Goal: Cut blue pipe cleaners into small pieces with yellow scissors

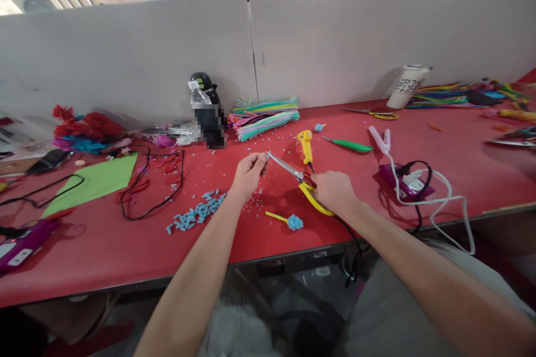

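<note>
My right hand (335,191) grips scissors (288,167) with yellow and red handles, the blades pointing left and up. Their tips meet the fingertips of my left hand (249,172), which pinches a small pale-blue piece (268,155), mostly hidden by the fingers. Below the hands lies a blue fuzzy cluster (295,222) on a yellow stem (276,216). Left of it, partly behind my left forearm, spreads a pile of short blue fuzzy pieces (195,216). A yellow glue gun (306,146) lies just beyond the scissors.
Bundled pipe cleaners (268,118) lie near the partition (125,61), beside bottles (205,100). Green-handled tweezers (349,145), a purple power strip (404,184) with white cable, and a white cup (408,87) are rightward. Green paper (96,181) and a black cable (144,216) lie leftward.
</note>
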`<state>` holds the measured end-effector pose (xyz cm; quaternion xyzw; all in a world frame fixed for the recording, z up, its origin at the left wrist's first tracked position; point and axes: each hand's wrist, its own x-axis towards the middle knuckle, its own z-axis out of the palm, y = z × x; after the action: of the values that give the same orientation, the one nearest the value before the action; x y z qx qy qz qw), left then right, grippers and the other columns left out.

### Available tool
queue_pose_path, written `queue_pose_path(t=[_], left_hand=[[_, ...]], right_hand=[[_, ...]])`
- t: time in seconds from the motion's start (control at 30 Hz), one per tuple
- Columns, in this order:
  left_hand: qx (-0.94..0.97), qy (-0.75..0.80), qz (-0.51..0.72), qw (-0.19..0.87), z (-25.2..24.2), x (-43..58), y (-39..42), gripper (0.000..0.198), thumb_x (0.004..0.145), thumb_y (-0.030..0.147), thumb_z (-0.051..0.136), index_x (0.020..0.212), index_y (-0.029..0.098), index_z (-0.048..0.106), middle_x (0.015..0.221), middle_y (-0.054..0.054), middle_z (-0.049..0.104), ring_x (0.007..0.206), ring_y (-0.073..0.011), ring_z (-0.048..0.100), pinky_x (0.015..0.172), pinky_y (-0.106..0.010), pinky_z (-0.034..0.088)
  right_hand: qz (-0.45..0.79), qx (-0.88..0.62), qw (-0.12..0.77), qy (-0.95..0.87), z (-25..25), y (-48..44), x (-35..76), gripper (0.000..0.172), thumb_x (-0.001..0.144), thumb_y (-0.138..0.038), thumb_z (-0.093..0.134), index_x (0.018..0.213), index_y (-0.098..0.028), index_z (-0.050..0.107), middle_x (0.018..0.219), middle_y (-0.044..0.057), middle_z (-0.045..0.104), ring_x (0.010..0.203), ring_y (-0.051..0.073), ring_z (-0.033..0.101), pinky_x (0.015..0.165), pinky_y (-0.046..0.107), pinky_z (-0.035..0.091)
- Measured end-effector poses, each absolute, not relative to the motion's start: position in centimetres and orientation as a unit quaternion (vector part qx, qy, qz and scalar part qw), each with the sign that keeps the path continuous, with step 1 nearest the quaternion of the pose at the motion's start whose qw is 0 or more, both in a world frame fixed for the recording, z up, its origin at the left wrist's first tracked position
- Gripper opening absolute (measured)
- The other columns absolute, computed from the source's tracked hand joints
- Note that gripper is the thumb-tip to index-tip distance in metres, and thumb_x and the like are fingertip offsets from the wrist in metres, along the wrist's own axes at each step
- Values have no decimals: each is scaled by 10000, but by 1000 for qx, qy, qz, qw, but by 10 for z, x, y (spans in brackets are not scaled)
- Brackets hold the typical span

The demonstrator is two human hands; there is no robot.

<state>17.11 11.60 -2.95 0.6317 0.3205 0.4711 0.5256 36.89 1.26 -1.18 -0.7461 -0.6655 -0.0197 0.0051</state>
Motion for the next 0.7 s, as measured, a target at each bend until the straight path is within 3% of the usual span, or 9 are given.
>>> queue_pose_path(t=[0.2,0.4,0.53,0.7], left_hand=[[644,362,469,484,-27,159,117,382,816,517,559,713,149,561,600,16,495,542,-69,449,534,-201,374],[668,395,462,429,-29,147,122,397,836,524,520,695,153,544,589,14,501,544,-83,461,540,-215,374],[676,408,451,416,-31,146,121,416,842,541,496,687,157,534,593,11,500,549,-91,462,546,-223,374],[697,416,431,395,-34,145,119,418,851,549,470,707,163,543,610,4,514,572,-104,478,559,-226,384]], right_hand=[[-8,-767,73,-638,-21,11,377,522,830,-648,377,805,-210,659,764,103,681,713,219,630,571,265,326],[79,-749,216,-621,-29,12,388,546,742,-736,454,779,-203,562,675,36,616,574,149,524,508,239,282],[121,-731,228,-632,-28,11,392,544,724,-730,484,631,-195,512,564,9,533,520,121,448,493,239,263],[90,-728,217,-644,-31,8,386,474,699,-675,554,630,-207,528,571,9,544,520,121,441,490,237,259]])
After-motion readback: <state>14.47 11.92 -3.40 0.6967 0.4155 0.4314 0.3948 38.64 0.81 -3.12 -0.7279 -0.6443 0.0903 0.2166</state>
